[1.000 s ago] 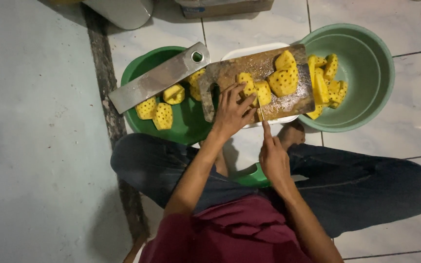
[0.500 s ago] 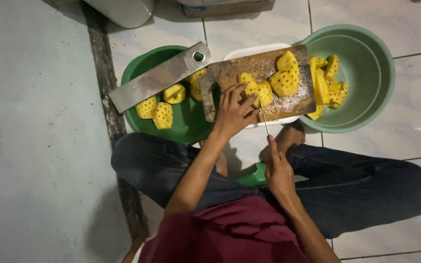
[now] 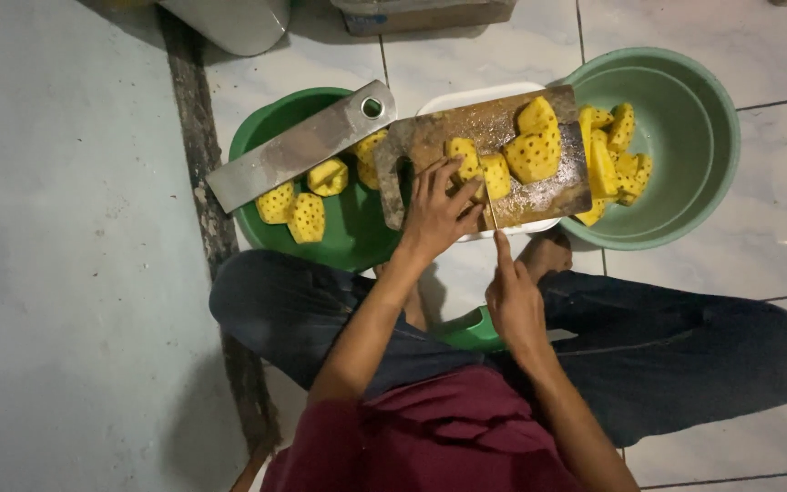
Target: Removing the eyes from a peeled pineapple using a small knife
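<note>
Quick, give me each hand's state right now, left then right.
Left hand: fingers spread, pressing a pineapple piece on the cutting board.
Right hand: closed on a thin knife, forefinger along it.

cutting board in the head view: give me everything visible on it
The cutting board is a worn brown wooden slab, roughly rectangular, wet and speckled on its right part, with a dark handle slot at its left end. It lies slightly tilted, bridging the green basin and the pale green basin, over a white tray. Peeled pineapple pieces sit on it. The left hand presses one piece down; the right hand holds a thin knife to it.
</note>
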